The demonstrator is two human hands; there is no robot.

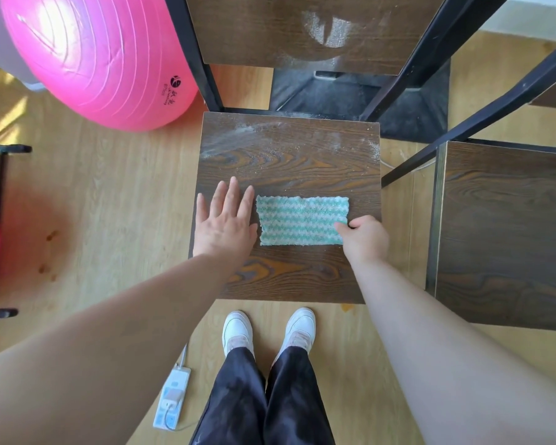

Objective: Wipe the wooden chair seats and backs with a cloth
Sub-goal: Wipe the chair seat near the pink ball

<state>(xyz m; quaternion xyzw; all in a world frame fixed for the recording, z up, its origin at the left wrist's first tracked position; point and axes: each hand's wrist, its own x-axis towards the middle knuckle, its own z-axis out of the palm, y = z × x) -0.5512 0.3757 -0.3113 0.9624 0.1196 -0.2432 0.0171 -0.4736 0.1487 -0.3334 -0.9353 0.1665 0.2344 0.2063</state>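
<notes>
Cloth (299,220) is spread flat on the wooden chair seat (286,162). Its right edge is pinched by the right hand (365,237). The left hand (225,220) is laid flat, fingers straight, on the seat just beside the cloth. White dust (238,136) is seen along the seat's far edge.

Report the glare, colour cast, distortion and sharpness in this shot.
Head view: bright light blows out a white glare patch on the pink exercise ball, and a pink cast tints the wooden floor beside it; the wide lens splays the black chair frame outward; the chair seat, its dust and the green-striped cloth are in sharp focus.
</notes>
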